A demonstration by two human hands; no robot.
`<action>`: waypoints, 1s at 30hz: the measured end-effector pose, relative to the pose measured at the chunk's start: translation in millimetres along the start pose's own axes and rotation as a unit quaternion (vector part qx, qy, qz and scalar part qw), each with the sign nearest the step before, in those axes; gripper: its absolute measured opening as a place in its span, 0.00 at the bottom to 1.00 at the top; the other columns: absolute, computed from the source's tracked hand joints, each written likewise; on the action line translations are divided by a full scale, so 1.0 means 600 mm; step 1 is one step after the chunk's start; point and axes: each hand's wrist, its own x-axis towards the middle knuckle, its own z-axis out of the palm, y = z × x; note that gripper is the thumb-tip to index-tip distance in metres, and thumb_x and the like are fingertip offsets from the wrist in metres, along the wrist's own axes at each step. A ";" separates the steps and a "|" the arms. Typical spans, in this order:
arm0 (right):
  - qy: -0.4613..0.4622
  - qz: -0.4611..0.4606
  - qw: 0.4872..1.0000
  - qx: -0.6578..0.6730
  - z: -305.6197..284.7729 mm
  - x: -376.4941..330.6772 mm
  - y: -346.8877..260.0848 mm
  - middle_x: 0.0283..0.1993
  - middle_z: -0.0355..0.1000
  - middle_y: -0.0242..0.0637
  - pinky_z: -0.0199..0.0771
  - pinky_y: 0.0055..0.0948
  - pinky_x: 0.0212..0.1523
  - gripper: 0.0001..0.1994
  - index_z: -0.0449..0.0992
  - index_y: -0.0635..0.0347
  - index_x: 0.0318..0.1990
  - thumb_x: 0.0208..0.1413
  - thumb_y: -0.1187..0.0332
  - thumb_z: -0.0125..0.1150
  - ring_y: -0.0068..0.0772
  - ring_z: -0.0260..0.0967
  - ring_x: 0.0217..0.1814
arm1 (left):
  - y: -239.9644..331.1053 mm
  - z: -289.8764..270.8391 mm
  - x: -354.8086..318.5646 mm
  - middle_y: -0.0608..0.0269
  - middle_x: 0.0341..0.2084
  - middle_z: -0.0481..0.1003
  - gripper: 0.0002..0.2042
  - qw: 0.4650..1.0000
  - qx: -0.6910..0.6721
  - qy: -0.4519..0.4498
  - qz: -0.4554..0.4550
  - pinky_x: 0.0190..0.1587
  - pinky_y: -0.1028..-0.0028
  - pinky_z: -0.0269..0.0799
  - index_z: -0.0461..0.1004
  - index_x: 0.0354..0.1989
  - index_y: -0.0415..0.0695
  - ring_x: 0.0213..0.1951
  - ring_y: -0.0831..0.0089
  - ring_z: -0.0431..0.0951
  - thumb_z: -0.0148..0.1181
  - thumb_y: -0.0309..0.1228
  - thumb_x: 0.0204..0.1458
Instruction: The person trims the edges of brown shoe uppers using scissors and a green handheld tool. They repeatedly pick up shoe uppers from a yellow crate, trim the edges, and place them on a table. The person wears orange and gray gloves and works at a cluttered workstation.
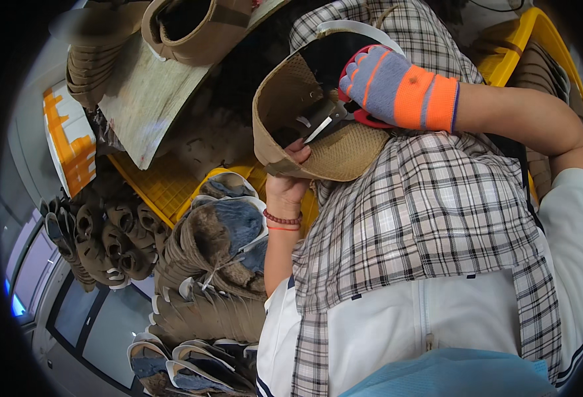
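My left hand [290,184], bare, with a beaded bracelet at the wrist, grips the near-left edge of a brown boot upper [351,155]. Its fingertips curl over the rim to the inside. The upper is bent round like a tube, with its textured inside showing and a white strip [361,28] along its far edge. In my right hand [397,86], gloved in grey-purple and orange, is a pair of scissors [323,127] with red handles. The blades point down-left inside the upper, close to my left fingertips. Whether they touch the material, I cannot tell.
A wooden board [155,99] with a brown upper [195,30] on it stands at the upper left. Stacked fur-lined uppers [218,231] fill the left side, near a yellow crate [149,182]. Another yellow crate [536,33] holds brown pieces at the right. A plaid apron [430,212] covers my lap.
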 end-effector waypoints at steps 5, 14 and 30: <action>-0.027 0.013 0.999 0.016 0.016 0.005 0.004 0.26 0.73 0.36 0.72 0.31 0.33 0.11 0.75 0.57 0.33 0.43 0.63 0.63 0.35 0.73 0.31 | -0.002 -0.012 0.004 0.53 0.45 0.74 0.17 1.000 -0.007 -0.016 -0.010 0.52 0.65 0.70 0.70 0.49 0.32 0.46 0.64 0.74 0.59 0.19 0.48; -0.123 0.084 0.985 0.085 -0.018 -0.048 0.059 0.37 0.73 0.45 0.75 0.34 0.40 0.22 0.75 0.61 0.41 0.43 0.53 0.65 0.42 0.73 0.41 | -0.008 -0.002 -0.033 0.53 0.45 0.74 0.21 0.998 0.052 -0.037 -0.004 0.51 0.68 0.72 0.70 0.50 0.31 0.45 0.65 0.76 0.62 0.20 0.45; -0.270 0.026 0.958 0.088 -0.012 0.001 0.043 0.29 0.76 0.39 0.77 0.36 0.34 0.27 0.76 0.58 0.40 0.42 0.44 0.63 0.43 0.76 0.33 | -0.031 -0.018 -0.017 0.53 0.43 0.75 0.18 1.000 -0.018 0.002 0.020 0.52 0.64 0.72 0.73 0.46 0.34 0.45 0.61 0.75 0.60 0.15 0.43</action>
